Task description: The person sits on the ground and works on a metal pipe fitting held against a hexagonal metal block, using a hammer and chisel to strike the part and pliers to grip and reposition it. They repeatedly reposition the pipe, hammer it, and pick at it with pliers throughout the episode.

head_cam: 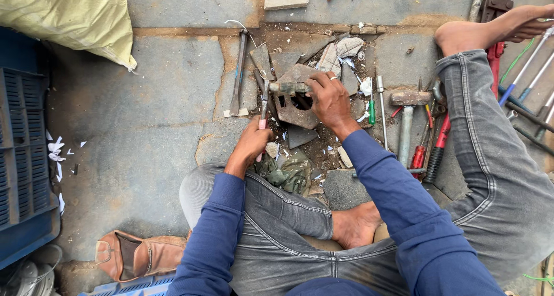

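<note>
My right hand (pixel 330 99) grips a short rusty metal cylinder (pixel 287 87) and holds it across a heavy metal block (pixel 294 112) with a hole, on the stone ground. My left hand (pixel 251 144) holds the pink handles of a pair of pliers (pixel 264 102), whose jaws reach up to the left end of the cylinder. I sit on the ground with my legs folded around the work.
A long metal bar (pixel 238 72) lies left of the block. A hammer (pixel 407 118), screwdrivers and red-handled tools lie to the right. A blue crate (pixel 23 151) and a yellow sack (pixel 69 16) stand at left, a brown shoe (pixel 135 254) near my knee.
</note>
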